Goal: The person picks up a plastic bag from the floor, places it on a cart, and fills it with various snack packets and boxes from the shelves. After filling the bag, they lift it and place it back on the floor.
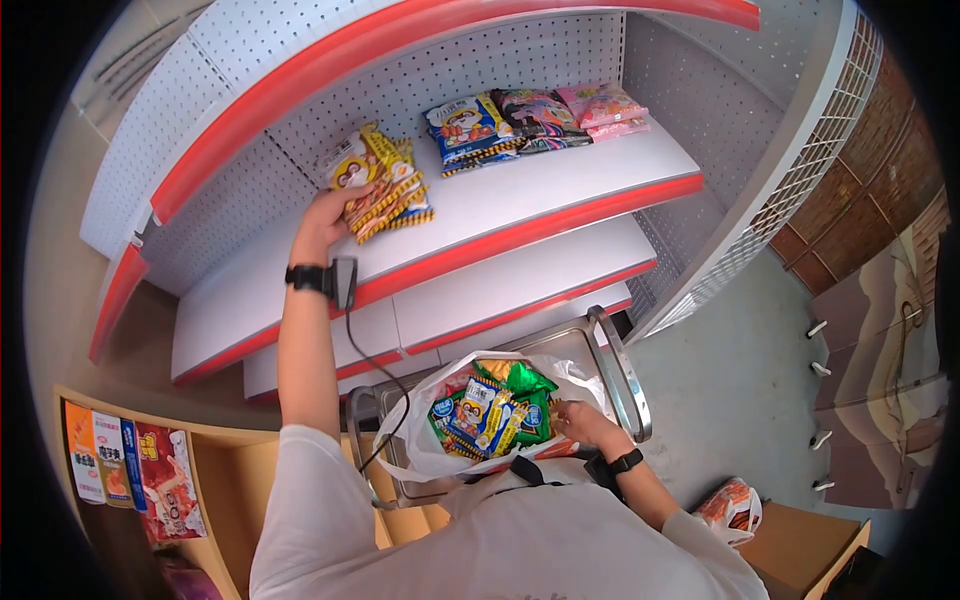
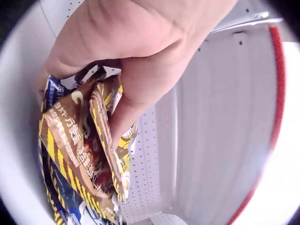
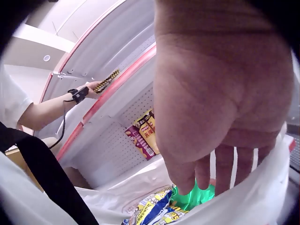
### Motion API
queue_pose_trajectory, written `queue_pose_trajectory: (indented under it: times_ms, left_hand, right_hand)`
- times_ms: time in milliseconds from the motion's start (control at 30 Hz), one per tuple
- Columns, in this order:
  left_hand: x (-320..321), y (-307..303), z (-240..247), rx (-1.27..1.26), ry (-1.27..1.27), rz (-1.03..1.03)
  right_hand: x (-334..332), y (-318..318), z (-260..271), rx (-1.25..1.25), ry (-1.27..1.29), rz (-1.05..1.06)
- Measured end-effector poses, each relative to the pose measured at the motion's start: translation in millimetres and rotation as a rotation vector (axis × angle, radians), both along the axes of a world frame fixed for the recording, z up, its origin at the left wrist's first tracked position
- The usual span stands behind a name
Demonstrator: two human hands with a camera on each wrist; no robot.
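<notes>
Left hand [image 1: 335,210] grasps a bunch of instant-noodle packets [image 1: 385,190] on the shelf [image 1: 500,205]

A white plastic bag [image 1: 420,460] sits open on a metal cart [image 1: 622,375]. Inside are blue-and-yellow packets [image 1: 478,410] and shiny green packets [image 1: 527,378]; they overlap too much for a sure count. The right hand [image 1: 592,424] is at the bag's right side, fingers extended downward and relaxed, their tips near the green; whether they touch it cannot be told.

The grasped bunch holds at least two packets, a brown-and-yellow one against a blue one; overlap and the fingers hide the full number. To its right stand three groups: blue packets [image 1: 470,130], black packets [image 1: 540,118] and pink packets [image 1: 603,105], each partly stacked.

A second, smaller bag [image 1: 735,505] with red contents lies at lower right, its contents hard to make out. The right wrist view shows one purple package [image 3: 140,143] beside yellow packages [image 3: 149,129], partly hidden by the hand.
</notes>
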State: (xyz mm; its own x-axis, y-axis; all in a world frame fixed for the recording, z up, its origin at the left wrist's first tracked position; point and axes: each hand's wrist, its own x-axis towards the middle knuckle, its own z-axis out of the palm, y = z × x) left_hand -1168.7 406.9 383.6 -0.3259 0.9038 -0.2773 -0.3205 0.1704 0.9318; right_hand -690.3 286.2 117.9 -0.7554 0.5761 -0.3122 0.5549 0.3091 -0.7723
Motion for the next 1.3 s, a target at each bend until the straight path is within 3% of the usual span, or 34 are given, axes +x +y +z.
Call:
queue_pose_trajectory:
  times_ms: [133, 200, 233, 400, 467, 500, 533, 600, 633, 700, 733, 767, 800, 867, 933, 1000, 1067, 1133, 1200, 1267, 1300]
  left_hand:
    - [48, -104, 12, 0.100, 0.141, 0.080]
    - [75, -152, 6, 0.221, 0.276, 0.174]
    - [85, -170, -4, 0.293, 0.339, 0.296]
    - [110, -217, -50, 0.387, 0.264, 0.345]
    - [121, -237, -85, 0.347, 0.175, 0.232]
    - [112, -257, -123, 0.358, 0.068, 0.021]
    - [134, -263, -141, 0.277, 0.321, 0.098]
    - [162, -259, -179, 0.275, 0.111, -0.212]
    - [185, -253, -172, 0.077, 0.319, -0.323]
    - [207, -234, -246, -0.051, 0.177, -0.543]
    - [225, -228, -247, -0.228, 0.142, -0.474]
    - [234, -227, -294, -0.176, 0.525, -0.445]
    - [243, -226, -333, -0.210, 0.574, -0.402]
    - [260, -210, -328, -0.451, 0.760, -0.355]
    - [277, -193, -297, -0.487, 0.669, -0.347]
    - [294, -187, -296, -0.380, 0.827, -0.490]
    - [302, -186, -294, -0.494, 0.964, -0.573]
    - [287, -190, -286, -0.478, 0.937, -0.586]
    - [270, -198, -246, -0.542, 0.935, -0.543]
    - [238, -218, -251, -0.586, 1.145, -0.544]
    - [222, -232, -256, -0.598, 1.198, -0.488]
  right_hand:
    - [1, 1, -2, 0.064, 0.007, 0.042]
    - [-1, 5, 7, -0.054, -0.053, 0.032]
    - [2, 5, -25, 0.037, 0.033, 0.042]
    - [-14, 12, -5, 0.056, 0.036, -0.032]
    - [-20, 14, -1, 0.028, 0.020, -0.018]
    - [-22, 16, -1, 0.006, 0.018, -0.022]
    - [-23, 18, -6, 0.001, 0.013, -0.020]
    - [-17, 18, -18, 0.061, 0.040, -0.062]
    - [-16, 16, -5, 0.098, -0.088, -0.128]
    - [-7, 15, -9, 0.227, -0.133, -0.157]
    - [-3, 15, -10, 0.360, -0.171, -0.186]
    - [-1, 14, -6, 0.281, -0.244, -0.207]
    - [2, 10, 0, 0.283, -0.246, -0.208]
    - [7, 5, 16, 0.615, -0.109, -0.176]
    - [11, 8, 31, 0.631, -0.095, -0.165]
    - [14, 6, 42, 0.406, -0.038, -0.201]
    - [19, 7, 54, 0.447, 0.048, -0.174]
    - [27, 5, 60, 0.237, 0.009, -0.309]
    - [36, 6, 54, 0.230, 0.039, -0.364]
    - [39, 6, 54, 0.664, 0.061, -0.498]
    - [44, 8, 44, 0.698, -0.048, -0.463]
